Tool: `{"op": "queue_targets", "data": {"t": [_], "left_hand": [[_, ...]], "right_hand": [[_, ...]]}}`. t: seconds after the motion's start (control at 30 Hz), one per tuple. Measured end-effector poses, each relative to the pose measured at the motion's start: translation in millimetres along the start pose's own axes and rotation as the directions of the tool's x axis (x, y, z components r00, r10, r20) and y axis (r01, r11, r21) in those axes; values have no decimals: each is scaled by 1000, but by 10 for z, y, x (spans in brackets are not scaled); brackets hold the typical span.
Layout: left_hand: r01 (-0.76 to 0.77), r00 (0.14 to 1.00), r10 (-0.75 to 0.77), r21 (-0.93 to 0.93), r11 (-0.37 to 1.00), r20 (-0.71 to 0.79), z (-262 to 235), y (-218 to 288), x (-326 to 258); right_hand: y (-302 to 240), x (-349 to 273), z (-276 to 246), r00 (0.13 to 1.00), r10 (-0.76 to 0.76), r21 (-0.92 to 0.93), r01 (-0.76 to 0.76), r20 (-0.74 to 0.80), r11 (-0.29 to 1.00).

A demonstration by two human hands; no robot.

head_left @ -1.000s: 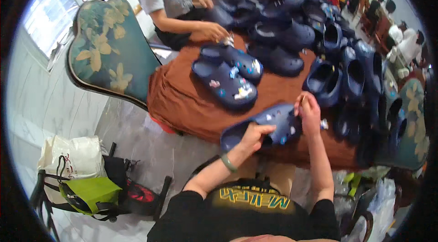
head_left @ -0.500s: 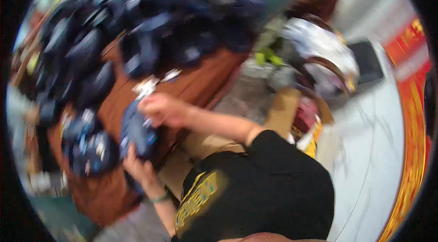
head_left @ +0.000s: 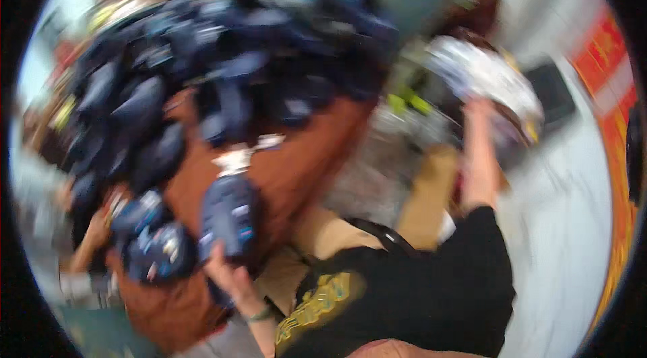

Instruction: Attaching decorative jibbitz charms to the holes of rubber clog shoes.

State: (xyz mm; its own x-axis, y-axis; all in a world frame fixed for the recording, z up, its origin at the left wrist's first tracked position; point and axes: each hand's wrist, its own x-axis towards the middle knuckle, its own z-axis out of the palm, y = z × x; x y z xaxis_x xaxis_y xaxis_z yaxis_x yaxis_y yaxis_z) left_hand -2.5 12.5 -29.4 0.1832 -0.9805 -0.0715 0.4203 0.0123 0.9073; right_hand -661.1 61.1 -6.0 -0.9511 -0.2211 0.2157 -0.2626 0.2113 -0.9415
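Note:
On the brown-covered table lies a long, rounded navy fabric item, blurred, with small pale and bright marks on top. My left hand grips its near end, fingers partly hidden by it. Just beyond its far end are crumpled white pieces. My right hand reaches far out to the right, at the edge of a white, shiny bundle; its fingers are smeared and partly lost against the bundle, so their grip cannot be made out.
A big heap of similar navy items covers the table's far side. Another navy pair with colourful bits lies left, near another person's hand. Open cardboard, clear plastic and a dark flat object are to the right.
My right hand has left the navy item and swung right to the white bundle. My left hand stays at the navy item's near end. The view has shifted slightly.

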Motion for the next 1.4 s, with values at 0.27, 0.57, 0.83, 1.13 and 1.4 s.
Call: {"op": "queue_targets", "data": {"t": [0.27, 0.57, 0.83, 1.13, 1.4], "left_hand": [[206, 979, -194, -298, 932, 70, 100, -29, 36], [90, 996, -79, -297, 950, 51, 102, -18, 97], [105, 990, -73, -292, 951, 118, -2, -188, 132], [192, 981, -165, -436, 879, 100, -82, -136, 129], [236, 972, -215, -418, 878, 97, -36, -68, 228]], "right_hand": [[895, 492, -1443, 673, -276, 579, -274, 686, 768], [-1597, -3150, 1241, -54, -565, 544, 360, 823, 758], [-2156, -4490, 2292, -748, -481, 881, 306, 457, 360], [-1947, -4627, 2365, -684, -601, 907, 249, 413, 339], [-1859, -4579, 2497, -526, -636, 824, 301, 564, 481]]}}
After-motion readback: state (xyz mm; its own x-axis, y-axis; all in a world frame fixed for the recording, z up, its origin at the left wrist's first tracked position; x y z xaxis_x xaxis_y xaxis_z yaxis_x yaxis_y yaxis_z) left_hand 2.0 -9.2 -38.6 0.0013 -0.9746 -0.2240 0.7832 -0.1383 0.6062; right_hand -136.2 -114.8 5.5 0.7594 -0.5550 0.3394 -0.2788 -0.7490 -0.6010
